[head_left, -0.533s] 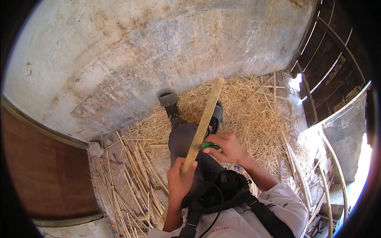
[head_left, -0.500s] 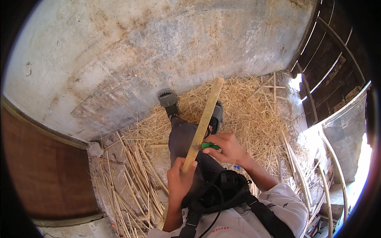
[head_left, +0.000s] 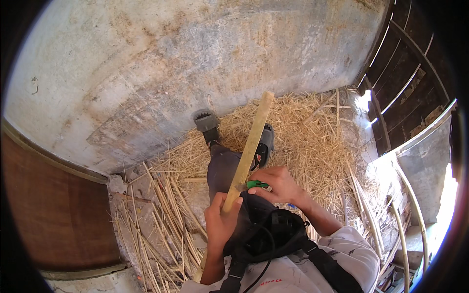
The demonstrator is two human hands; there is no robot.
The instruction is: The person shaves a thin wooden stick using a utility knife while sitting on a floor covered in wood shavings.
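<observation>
A long, flat bamboo strip (head_left: 251,146) slants up and away over my legs. My left hand (head_left: 222,218) is wrapped round its lower part, thumb on the face. My right hand (head_left: 277,184) grips a knife (head_left: 257,184) by its green handle. The short blade lies against the strip just above my left hand; its edge is too small to make out. A pale end of what looks like the same strip shows beside my left forearm near the lower edge.
Straw-like shavings (head_left: 312,141) cover the floor around my shoes, up to a stained wall (head_left: 220,53). Many thin bamboo sticks (head_left: 171,219) lie at left near a brown panel (head_left: 58,205). Longer poles (head_left: 410,195) lean at right, by a dark slatted wooden panel (head_left: 410,73).
My right hand and the knife have shifted slightly left along with the blade. The strip's far end has tilted a little to the left and up. My left hand keeps its place.
</observation>
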